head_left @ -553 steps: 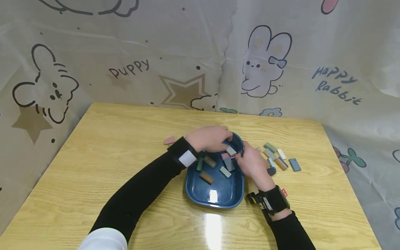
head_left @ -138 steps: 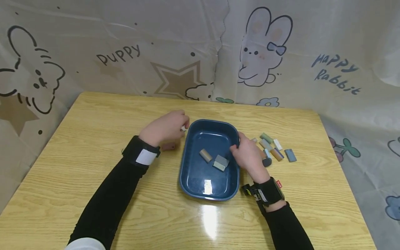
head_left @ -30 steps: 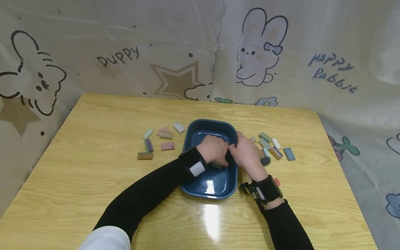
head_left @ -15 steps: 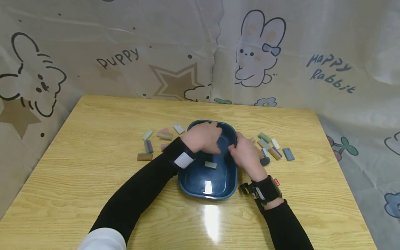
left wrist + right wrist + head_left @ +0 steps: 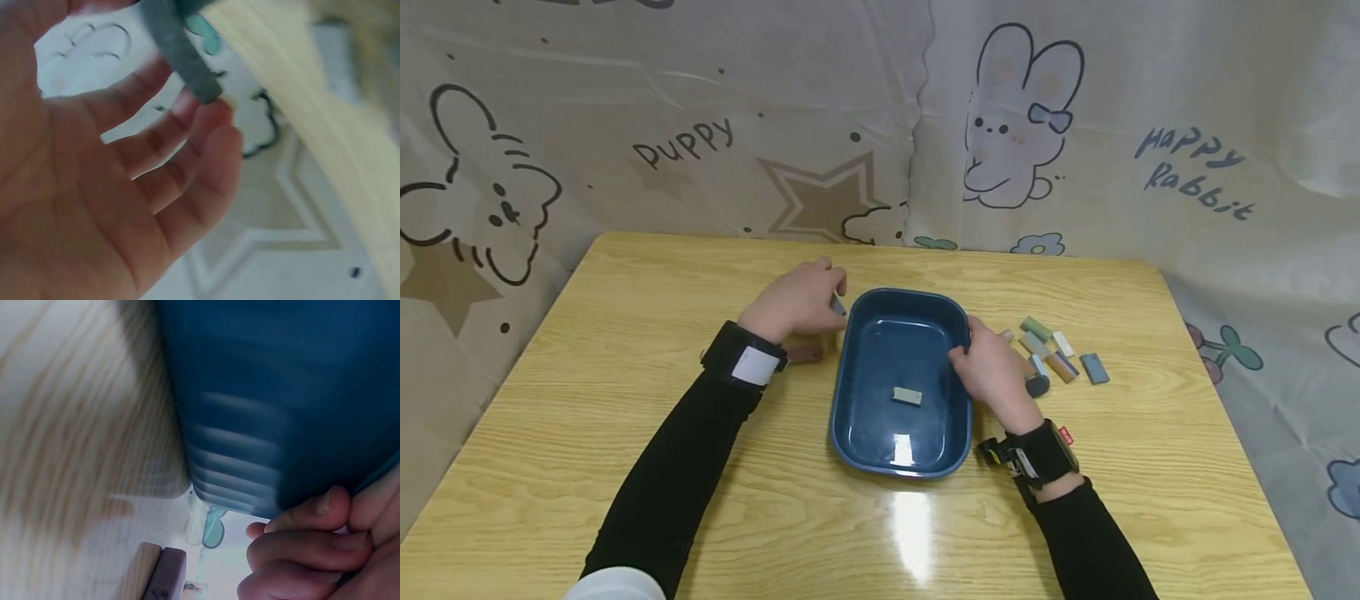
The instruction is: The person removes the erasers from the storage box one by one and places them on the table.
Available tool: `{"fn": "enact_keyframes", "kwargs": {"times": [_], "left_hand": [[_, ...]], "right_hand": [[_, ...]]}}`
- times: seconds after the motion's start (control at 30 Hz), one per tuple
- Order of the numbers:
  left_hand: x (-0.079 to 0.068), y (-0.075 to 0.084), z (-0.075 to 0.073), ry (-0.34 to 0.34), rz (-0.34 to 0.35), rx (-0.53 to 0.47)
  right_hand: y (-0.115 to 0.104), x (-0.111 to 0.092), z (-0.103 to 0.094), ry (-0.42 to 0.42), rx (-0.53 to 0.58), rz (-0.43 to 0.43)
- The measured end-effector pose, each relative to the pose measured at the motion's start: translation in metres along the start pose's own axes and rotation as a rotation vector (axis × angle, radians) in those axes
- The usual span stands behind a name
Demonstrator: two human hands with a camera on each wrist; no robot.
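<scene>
My left hand (image 5: 797, 302) is over the table just left of the blue plastic basin (image 5: 842, 433), pinching a small grey block (image 5: 837, 305) between thumb and fingers. Up close in the left wrist view, that grey block (image 5: 184, 56) is flat-sided and slim. A single pale block (image 5: 907, 396) lies on the basin floor. With curled fingers, my right hand (image 5: 996, 371) grips the basin's right rim; its fingers (image 5: 306, 550) show against the blue outer wall in the right wrist view. A pink block (image 5: 806, 353) lies partly under my left wrist, and that hand hides other blocks around it.
Right of the basin is a loose group of small blocks, among them a green one (image 5: 1036, 327), a white one (image 5: 1063, 342), a blue-grey one (image 5: 1094, 368) and a dark round-sided one (image 5: 1037, 385). A patterned cloth (image 5: 820, 125) hangs behind the wooden table (image 5: 662, 275).
Several blocks have left the basin since the oldest frame, leaving one. In the last half second my left hand has moved left out of the basin with the grey block. My right hand keeps its grip.
</scene>
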State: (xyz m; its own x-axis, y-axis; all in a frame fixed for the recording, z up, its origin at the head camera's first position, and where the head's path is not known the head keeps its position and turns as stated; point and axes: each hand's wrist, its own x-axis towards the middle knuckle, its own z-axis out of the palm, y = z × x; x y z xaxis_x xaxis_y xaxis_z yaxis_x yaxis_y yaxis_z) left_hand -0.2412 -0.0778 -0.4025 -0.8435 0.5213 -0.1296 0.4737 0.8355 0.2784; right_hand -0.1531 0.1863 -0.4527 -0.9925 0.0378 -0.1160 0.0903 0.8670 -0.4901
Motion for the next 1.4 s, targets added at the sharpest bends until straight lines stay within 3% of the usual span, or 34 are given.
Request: {"fn": "enact_keyframes", "kwargs": {"times": [0.13, 0.3, 0.47, 0.63, 0.8, 1.0, 1.07, 1.23, 1.4], "left_hand": [[-0.003, -0.011, 0.009, -0.025, 0.008, -0.007], [-0.006, -0.012, 0.028, -0.093, 0.065, -0.044], [-0.008, -0.014, 0.039, -0.091, 0.093, -0.021], [-0.011, -0.013, 0.039, -0.094, 0.099, 0.0], [-0.014, -0.008, 0.027, -0.059, 0.114, 0.029], [-0.017, 0.013, 0.004, 0.047, 0.139, 0.078], [-0.018, 0.025, -0.004, 0.052, 0.166, 0.086], [-0.014, 0.052, -0.013, 0.013, 0.235, 0.088], [-0.002, 0.081, -0.006, -0.088, 0.296, 0.12]], "right_hand": [[0.001, 0.0, -0.001, -0.003, -0.007, 0.012], [0.002, 0.0, -0.001, -0.001, -0.013, 0.015], [0.002, 0.0, 0.0, -0.009, 0.0, 0.013], [0.001, 0.0, 0.0, -0.005, -0.001, 0.016], [0.0, 0.0, 0.0, -0.009, -0.002, 0.013], [0.0, 0.0, -0.001, -0.013, -0.001, 0.016], [0.0, 0.0, -0.001, -0.009, -0.001, 0.011], [0.0, 0.0, 0.0, -0.002, -0.002, 0.004], [-0.001, 0.001, 0.001, -0.007, -0.007, 0.002]]}}
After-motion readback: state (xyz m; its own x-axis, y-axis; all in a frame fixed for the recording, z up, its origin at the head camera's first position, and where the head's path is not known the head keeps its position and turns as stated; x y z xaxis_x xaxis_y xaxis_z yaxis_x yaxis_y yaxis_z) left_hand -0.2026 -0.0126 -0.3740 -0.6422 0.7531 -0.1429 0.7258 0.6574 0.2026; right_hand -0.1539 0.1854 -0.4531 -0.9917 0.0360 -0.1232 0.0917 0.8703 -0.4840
